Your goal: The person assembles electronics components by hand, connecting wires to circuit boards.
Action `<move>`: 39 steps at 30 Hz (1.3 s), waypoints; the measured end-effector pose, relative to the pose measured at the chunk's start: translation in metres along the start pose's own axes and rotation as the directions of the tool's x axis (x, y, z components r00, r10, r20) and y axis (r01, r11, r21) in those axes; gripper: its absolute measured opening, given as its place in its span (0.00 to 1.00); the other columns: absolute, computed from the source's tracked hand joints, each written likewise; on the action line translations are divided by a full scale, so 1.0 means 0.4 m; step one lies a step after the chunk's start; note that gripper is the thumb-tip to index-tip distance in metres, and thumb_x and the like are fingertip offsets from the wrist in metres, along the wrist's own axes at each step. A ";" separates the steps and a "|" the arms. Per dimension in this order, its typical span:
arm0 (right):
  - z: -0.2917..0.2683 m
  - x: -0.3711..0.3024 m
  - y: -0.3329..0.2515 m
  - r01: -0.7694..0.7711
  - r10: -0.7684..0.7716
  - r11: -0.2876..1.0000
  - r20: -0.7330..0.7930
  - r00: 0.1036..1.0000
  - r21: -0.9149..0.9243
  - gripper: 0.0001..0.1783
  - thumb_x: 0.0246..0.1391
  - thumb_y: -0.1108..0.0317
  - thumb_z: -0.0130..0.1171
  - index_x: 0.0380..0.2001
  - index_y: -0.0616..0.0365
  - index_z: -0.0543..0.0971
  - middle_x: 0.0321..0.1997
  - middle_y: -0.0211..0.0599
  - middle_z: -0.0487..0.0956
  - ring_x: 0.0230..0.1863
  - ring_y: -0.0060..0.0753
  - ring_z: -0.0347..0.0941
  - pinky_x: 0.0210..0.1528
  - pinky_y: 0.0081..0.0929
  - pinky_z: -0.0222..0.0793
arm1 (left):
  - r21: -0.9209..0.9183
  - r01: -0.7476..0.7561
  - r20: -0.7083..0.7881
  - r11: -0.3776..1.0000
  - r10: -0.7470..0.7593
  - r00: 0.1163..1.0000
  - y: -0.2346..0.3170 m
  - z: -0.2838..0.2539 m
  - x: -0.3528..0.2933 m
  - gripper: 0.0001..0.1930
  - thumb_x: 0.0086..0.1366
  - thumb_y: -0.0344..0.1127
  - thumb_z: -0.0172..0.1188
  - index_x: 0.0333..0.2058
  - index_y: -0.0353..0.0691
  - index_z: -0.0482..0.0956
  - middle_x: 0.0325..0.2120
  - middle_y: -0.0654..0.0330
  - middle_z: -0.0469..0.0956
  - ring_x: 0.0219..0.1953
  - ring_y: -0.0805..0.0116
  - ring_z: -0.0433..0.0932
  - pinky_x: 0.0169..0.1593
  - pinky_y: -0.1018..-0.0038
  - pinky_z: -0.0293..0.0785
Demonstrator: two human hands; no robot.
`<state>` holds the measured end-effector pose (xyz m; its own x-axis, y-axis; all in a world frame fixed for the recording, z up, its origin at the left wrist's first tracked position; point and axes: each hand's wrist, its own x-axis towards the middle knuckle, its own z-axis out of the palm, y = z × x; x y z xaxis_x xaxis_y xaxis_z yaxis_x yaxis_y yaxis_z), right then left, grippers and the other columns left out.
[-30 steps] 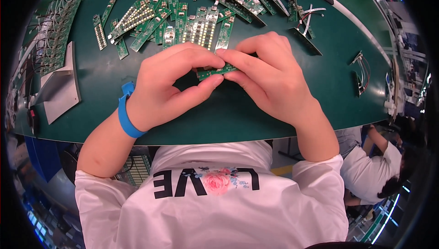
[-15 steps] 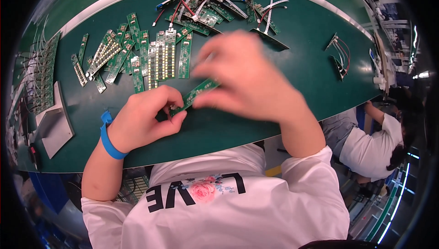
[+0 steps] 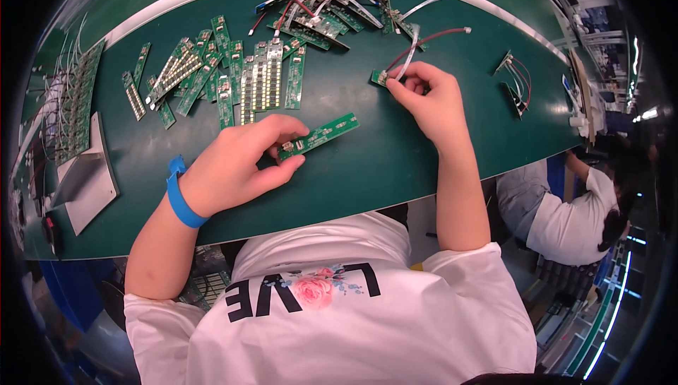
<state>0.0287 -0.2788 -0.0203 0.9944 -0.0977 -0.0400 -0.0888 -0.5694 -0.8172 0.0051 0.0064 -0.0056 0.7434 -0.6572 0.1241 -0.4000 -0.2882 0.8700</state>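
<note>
Pinching green strip, one end between left fingers, wired board between right fingers

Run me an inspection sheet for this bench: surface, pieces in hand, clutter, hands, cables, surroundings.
Surface: dark green tabletop.
Pieces in hand: green circuit board; wired board, partly hidden.
Clutter: loose strip boards and a tangled pile farther back.
Hands: left hand grips the green circuit board's left end; right hand grips the wired board.
Cables: white cable and red cable from the wired board.
Surroundings: another person in white, at right.
</note>
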 end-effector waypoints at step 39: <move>0.070 0.022 -0.065 -0.403 -0.446 0.506 0.631 0.635 0.763 0.31 0.64 0.50 0.41 0.57 0.69 0.64 0.43 0.36 0.73 0.35 0.25 0.69 0.40 0.20 0.65 | 0.056 -0.001 -0.170 0.998 0.010 0.985 -0.016 -0.020 -0.007 0.12 0.53 0.26 0.63 0.37 0.35 0.76 0.29 0.59 0.78 0.27 0.71 0.76 0.31 0.79 0.74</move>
<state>0.0414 -0.2420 -0.0155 0.7075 0.7063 -0.0238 -0.4018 0.3742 -0.8358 0.0100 0.0157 -0.0077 0.8197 -0.5319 0.2125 -0.4298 -0.3259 0.8420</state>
